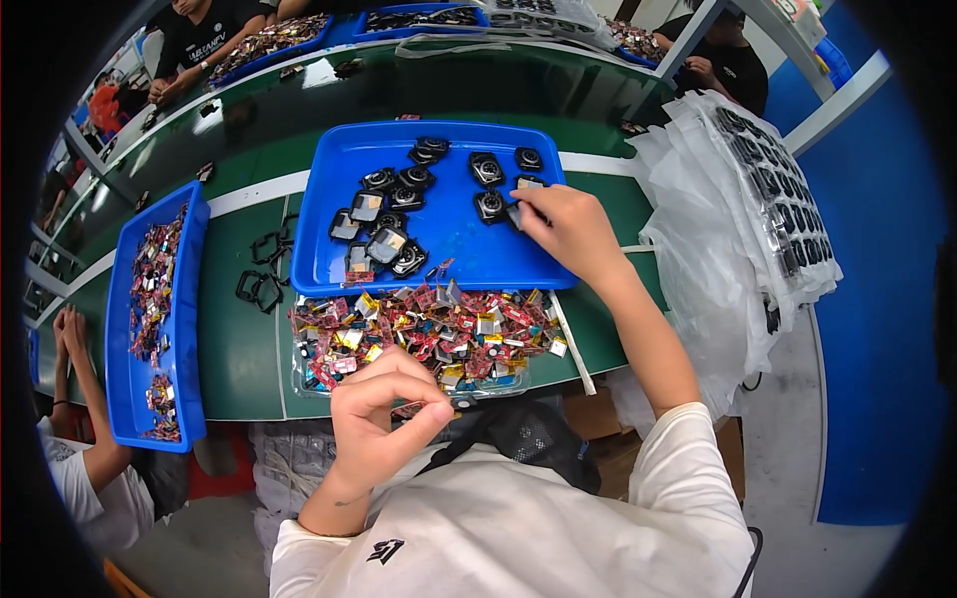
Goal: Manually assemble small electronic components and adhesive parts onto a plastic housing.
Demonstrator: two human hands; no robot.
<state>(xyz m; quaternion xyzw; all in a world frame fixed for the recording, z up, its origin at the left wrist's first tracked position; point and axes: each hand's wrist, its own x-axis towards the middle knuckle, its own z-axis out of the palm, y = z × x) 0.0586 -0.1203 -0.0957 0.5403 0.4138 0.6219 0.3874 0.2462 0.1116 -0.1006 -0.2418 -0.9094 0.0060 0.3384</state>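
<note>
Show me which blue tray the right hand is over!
The wide middle tray with black cases in it: the right hand is above its right side. The other blue trays sit left or farther back.

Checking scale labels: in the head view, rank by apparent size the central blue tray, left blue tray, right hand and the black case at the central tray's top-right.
1. Central blue tray
2. Left blue tray
3. Right hand
4. Black case
</note>
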